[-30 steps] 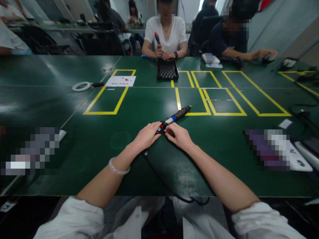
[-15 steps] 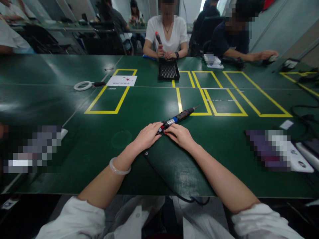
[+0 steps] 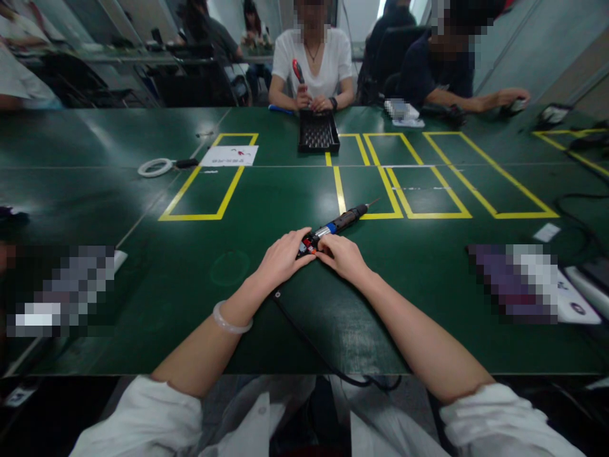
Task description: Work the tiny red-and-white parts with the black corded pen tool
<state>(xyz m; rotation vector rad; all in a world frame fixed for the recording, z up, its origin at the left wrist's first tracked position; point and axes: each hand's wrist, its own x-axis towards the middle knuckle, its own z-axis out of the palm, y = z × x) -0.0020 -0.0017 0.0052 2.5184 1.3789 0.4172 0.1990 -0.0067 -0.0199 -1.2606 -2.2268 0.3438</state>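
An electric screwdriver (image 3: 340, 222) lies slanted on the green table, its thin bit pointing away to the right. Its casing is open at the near end, baring a silver and blue motor section and small red parts. My left hand (image 3: 284, 257) is closed around that near end, thumb below and fingers above. From the other side my right hand (image 3: 346, 259) pinches at the red parts with thumb and forefinger; what sits between its fingertips is too small to make out. A black cord (image 3: 304, 333) with a ring end lies below my hands.
Yellow tape outlines (image 3: 228, 214) mark the table. Farther off are a printed sheet (image 3: 231, 156), a white coiled cable (image 3: 155, 167) and a black tray (image 3: 318, 143) before a person holding a red-and-black tool (image 3: 298, 71). Blurred flat items (image 3: 511, 282) lie to the right.
My right fingers have curled in closer over the screwdriver's open end, and my left thumb has shifted slightly towards them. The screwdriver stays in about the same place.
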